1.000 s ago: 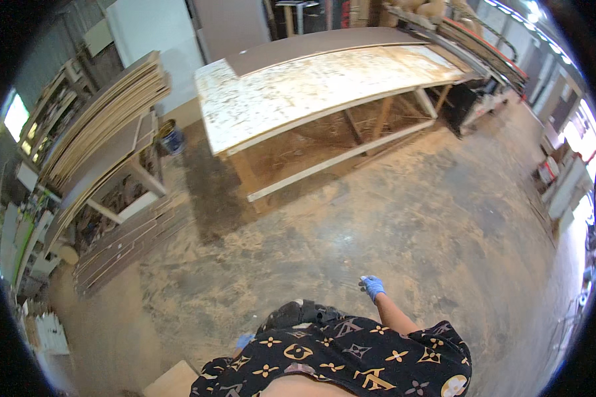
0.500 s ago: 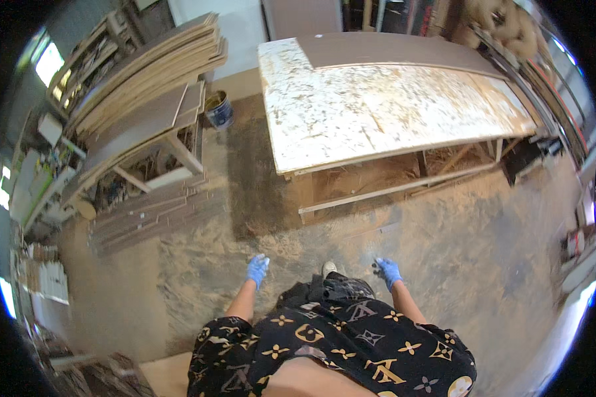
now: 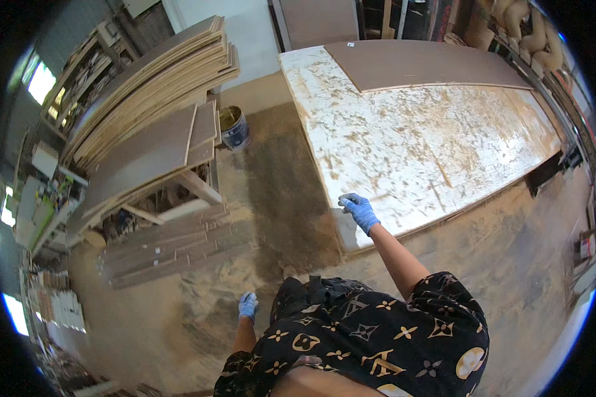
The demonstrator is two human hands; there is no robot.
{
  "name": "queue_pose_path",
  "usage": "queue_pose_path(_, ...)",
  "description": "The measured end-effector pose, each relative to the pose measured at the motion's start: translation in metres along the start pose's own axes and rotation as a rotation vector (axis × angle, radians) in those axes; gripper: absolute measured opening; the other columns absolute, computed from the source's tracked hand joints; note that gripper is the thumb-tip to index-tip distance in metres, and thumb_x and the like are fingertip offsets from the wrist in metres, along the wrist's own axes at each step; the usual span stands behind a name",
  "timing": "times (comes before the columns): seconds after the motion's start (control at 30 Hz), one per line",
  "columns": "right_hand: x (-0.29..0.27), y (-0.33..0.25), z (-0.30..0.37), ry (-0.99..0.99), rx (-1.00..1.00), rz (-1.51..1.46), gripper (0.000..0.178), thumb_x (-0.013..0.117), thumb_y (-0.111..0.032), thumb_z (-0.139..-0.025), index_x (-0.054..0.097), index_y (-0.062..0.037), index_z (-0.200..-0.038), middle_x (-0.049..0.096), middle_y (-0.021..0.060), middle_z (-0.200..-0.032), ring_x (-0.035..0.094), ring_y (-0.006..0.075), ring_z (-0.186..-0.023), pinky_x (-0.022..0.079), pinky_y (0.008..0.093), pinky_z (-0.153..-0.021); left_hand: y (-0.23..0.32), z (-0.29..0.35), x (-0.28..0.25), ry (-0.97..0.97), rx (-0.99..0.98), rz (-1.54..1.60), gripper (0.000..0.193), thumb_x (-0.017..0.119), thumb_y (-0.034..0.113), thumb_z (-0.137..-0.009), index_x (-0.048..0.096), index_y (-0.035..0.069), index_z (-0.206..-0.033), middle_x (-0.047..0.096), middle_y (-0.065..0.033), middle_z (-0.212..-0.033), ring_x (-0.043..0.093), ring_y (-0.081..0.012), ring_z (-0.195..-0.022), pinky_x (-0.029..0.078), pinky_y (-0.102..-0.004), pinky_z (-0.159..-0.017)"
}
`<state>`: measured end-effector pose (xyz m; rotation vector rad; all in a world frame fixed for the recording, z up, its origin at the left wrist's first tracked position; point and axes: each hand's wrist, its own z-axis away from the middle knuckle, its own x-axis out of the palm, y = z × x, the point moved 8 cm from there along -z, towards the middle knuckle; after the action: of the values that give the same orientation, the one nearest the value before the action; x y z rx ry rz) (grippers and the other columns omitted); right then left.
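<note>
My right hand (image 3: 359,212), in a blue glove, reaches forward at the near left corner of a large white board (image 3: 404,159). Its fingers are loosely bent and apart, and no object shows in them. Whether they touch the board, I cannot tell. The board is mottled with brown smears and dust. My left hand (image 3: 248,306), also gloved in blue, hangs low beside my body over the dusty floor. Its fingers look loosely spread, with nothing visible in them. Across the far part of the white board lies a brown panel (image 3: 430,64).
Stacked panels (image 3: 159,86) stand at the far left, with a lower brown-topped bench (image 3: 142,155) before them. A bucket (image 3: 234,129) sits beside that bench. Brown strips (image 3: 165,248) lie on the floor at the left. Coiled hoses (image 3: 526,33) hang at the far right.
I have come closer to the white board, which fills more of the view. My right hand has risen forward to its corner; my left hand has dropped back toward my body.
</note>
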<state>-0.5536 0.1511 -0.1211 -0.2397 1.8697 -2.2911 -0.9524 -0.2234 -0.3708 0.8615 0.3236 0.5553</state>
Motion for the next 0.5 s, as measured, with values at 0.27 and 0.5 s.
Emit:
queue_pose_path(0.27,0.012,0.009,-0.081,0.315,0.055,0.005,0.024,0.059,-0.019,-0.082,0.062,-0.0015,-0.099,0.063,0.006,-0.082,0.054,0.0113,-0.073,0.045,0.025,-0.068,0.338,-0.163,0.103,-0.152,0.278,-0.336,0.039,0.059,0.024,-0.084,0.048,0.012,-0.119,0.054,-0.0017,-0.109,0.052,-0.0144,-0.093,0.043,-0.0287,-0.077)
queue_pose_path(0.5,-0.06,0.011,-0.157,0.628,0.106,-0.029,0.026,0.059,-0.016,-0.083,0.061,-0.0011,-0.103,0.062,0.0045,-0.087,0.052,0.0105,-0.075,0.043,0.0243,-0.068,0.506,-0.269,0.354,-0.477,0.644,-0.357,0.042,0.061,0.016,-0.083,0.046,0.002,-0.119,0.051,-0.011,-0.118,0.047,-0.0194,-0.111,0.037,-0.0303,-0.094)
